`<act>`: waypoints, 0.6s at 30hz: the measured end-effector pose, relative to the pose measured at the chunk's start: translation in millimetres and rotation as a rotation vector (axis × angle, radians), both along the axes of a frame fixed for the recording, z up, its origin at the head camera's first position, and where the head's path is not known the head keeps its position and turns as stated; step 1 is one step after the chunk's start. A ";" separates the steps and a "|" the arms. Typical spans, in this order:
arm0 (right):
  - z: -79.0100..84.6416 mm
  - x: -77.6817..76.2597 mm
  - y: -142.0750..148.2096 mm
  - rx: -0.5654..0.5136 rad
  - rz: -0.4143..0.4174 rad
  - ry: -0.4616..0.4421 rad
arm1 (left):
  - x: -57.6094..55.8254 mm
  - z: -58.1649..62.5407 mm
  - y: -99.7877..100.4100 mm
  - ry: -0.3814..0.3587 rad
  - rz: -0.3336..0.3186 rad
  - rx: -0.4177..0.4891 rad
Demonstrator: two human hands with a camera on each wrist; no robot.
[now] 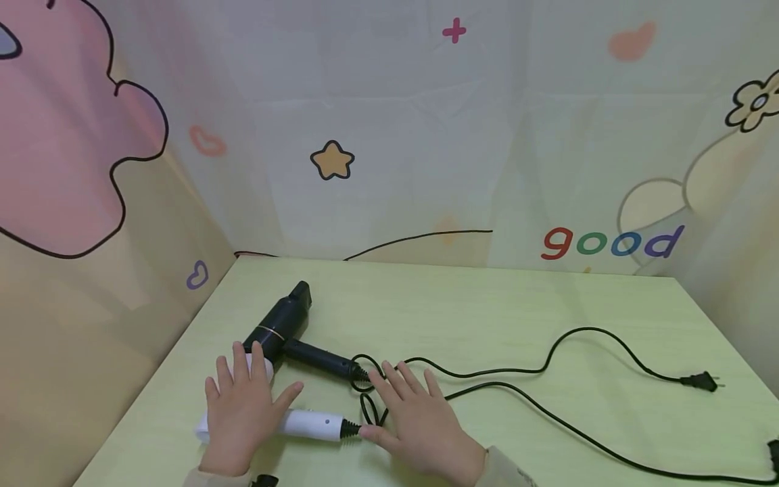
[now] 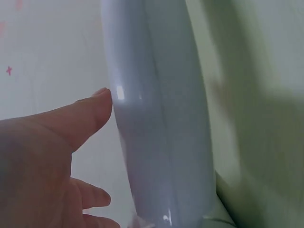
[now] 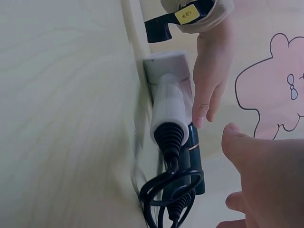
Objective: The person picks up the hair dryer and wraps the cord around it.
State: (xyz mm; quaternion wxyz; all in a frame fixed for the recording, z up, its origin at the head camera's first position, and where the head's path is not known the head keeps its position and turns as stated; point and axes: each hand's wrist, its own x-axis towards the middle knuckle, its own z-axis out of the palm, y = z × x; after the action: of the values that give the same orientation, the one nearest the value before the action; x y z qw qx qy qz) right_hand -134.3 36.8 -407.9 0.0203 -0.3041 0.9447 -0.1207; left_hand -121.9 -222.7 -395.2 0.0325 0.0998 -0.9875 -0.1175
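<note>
A white hair dryer [image 1: 312, 425] lies at the front left of the table, partly hidden under my left hand [image 1: 240, 412]. That hand is spread flat over its body with the fingers straight; whether it touches is unclear. In the left wrist view the smooth white dryer [image 2: 161, 114] fills the middle, and my thumb is at its edge. Behind it lies a black hair dryer [image 1: 280, 325], its handle pointing right. My right hand [image 1: 426, 429], fingers spread, is over the looped black cords [image 1: 370, 409] beside the handle ends. Neither hand grips anything.
Two black cords run right across the pale table [image 1: 487, 304]. One ends in a two-pin plug [image 1: 700, 381]; the other reaches a black plug [image 1: 774, 454] at the right edge. A printed curtain [image 1: 395, 122] stands behind and at the sides.
</note>
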 end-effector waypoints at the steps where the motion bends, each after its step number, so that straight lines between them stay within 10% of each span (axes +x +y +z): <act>1: -0.4 0.5 -1.2 0.002 0.004 -0.010 | 0.4 -0.9 -2.5 0.000 0.010 0.006; 11: -5.4 8.1 -10.9 0.031 0.035 -0.141 | 8.0 -5.2 -21.5 -0.074 0.079 0.047; 18: -9.1 12.5 -14.7 0.086 0.058 -0.067 | 8.1 -6.2 -28.3 -0.125 0.106 0.106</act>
State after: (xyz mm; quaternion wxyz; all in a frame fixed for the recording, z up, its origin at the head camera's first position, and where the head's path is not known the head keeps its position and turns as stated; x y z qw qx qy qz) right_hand -121.8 22.1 -416.9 0.0686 -0.3261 0.9386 -0.0897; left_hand -113.8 -251.0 -401.4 -0.0283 0.1609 -0.9733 -0.1611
